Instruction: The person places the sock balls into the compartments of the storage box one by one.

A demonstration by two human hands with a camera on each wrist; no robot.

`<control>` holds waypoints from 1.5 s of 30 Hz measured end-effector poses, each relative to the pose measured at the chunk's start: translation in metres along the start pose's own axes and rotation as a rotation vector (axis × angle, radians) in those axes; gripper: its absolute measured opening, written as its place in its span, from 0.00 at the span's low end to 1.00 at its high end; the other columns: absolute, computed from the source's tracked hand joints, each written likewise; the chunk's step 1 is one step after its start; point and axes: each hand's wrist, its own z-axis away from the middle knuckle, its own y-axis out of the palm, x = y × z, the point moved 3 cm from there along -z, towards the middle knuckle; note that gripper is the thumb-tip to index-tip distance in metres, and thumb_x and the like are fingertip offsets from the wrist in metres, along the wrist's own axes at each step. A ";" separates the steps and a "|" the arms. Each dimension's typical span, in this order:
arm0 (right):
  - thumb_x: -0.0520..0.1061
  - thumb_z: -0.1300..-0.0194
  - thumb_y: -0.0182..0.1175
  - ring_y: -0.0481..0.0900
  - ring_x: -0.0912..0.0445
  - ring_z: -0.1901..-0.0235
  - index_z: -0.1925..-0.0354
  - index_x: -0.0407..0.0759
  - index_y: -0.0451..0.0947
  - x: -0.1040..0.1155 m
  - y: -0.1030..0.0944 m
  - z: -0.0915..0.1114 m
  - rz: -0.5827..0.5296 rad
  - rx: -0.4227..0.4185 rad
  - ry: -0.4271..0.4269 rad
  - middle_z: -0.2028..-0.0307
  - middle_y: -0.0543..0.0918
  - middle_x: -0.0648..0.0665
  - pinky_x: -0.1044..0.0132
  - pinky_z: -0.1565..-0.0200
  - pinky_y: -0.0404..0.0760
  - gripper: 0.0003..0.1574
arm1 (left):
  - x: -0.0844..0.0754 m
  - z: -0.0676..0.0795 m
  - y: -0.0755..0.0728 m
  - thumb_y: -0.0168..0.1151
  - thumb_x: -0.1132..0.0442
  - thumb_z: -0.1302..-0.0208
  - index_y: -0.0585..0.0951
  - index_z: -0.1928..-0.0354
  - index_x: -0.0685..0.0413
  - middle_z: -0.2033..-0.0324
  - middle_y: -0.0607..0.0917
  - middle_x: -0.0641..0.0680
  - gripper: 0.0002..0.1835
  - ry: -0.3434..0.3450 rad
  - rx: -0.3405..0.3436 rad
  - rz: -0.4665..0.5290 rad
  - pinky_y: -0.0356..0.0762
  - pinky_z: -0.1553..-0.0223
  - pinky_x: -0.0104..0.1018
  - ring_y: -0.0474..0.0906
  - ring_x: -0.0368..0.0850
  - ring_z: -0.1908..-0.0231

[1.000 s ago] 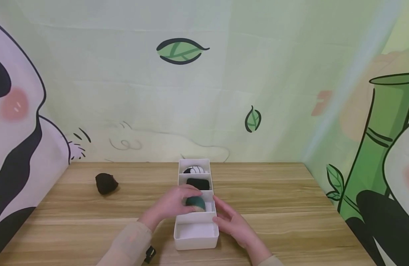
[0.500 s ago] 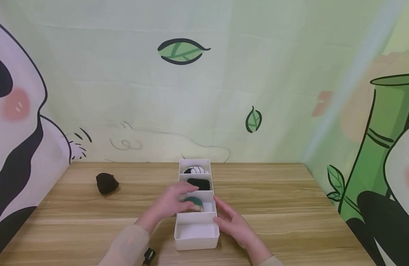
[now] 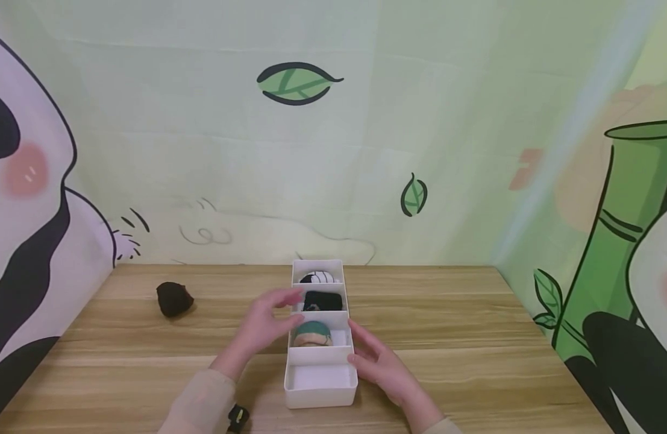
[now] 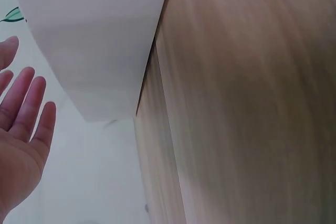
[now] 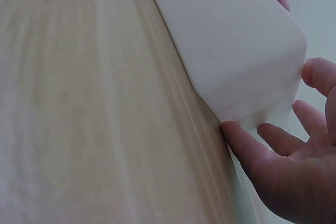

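Observation:
A long white divided box (image 3: 320,398) stands on the wooden table, its compartments in a row away from me. In the third compartment from the back lies a green and beige bundle (image 3: 313,335), rolled like socks. My left hand (image 3: 265,319) hovers at the box's left rim beside it, thumb and fingers spread apart, holding nothing. In the left wrist view that hand (image 4: 23,135) shows an empty palm. My right hand (image 3: 384,364) touches the box's right wall with its fingertips; the right wrist view shows its fingers (image 5: 278,139) along the wall and lower edge.
A black bundle (image 3: 323,300) and a black-and-white striped bundle (image 3: 318,277) sit in the back two compartments. A dark brown bundle (image 3: 173,299) lies at the table's left. A printed cloth backdrop (image 3: 366,150) hangs behind the table (image 3: 447,313).
My left hand has let go of the green and beige bundle and drawn back to the left, leaving it in the compartment. My right hand stays at the box wall.

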 end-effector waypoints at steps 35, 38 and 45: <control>0.43 0.31 0.63 0.62 0.35 0.32 0.23 0.46 0.54 -0.001 -0.001 0.000 0.014 -0.009 0.002 0.25 0.53 0.32 0.54 0.41 0.75 0.45 | 0.041 0.005 -0.046 0.72 0.64 0.41 0.73 0.36 0.60 0.49 0.83 0.61 0.31 -0.256 -0.236 -0.061 0.69 0.39 0.53 0.76 0.56 0.46; 0.42 0.31 0.62 0.62 0.35 0.32 0.23 0.46 0.54 0.000 -0.001 0.000 0.012 -0.010 0.001 0.25 0.53 0.32 0.54 0.41 0.75 0.45 | 0.045 0.006 -0.050 0.72 0.64 0.40 0.72 0.35 0.61 0.48 0.82 0.61 0.32 -0.269 -0.234 -0.063 0.69 0.38 0.53 0.76 0.57 0.46; 0.40 0.31 0.61 0.61 0.34 0.32 0.23 0.45 0.53 0.000 0.000 0.001 -0.007 0.002 -0.011 0.25 0.52 0.31 0.53 0.40 0.74 0.45 | 0.052 0.007 -0.058 0.70 0.65 0.39 0.71 0.34 0.63 0.46 0.81 0.63 0.32 -0.284 -0.245 -0.062 0.69 0.39 0.53 0.75 0.58 0.45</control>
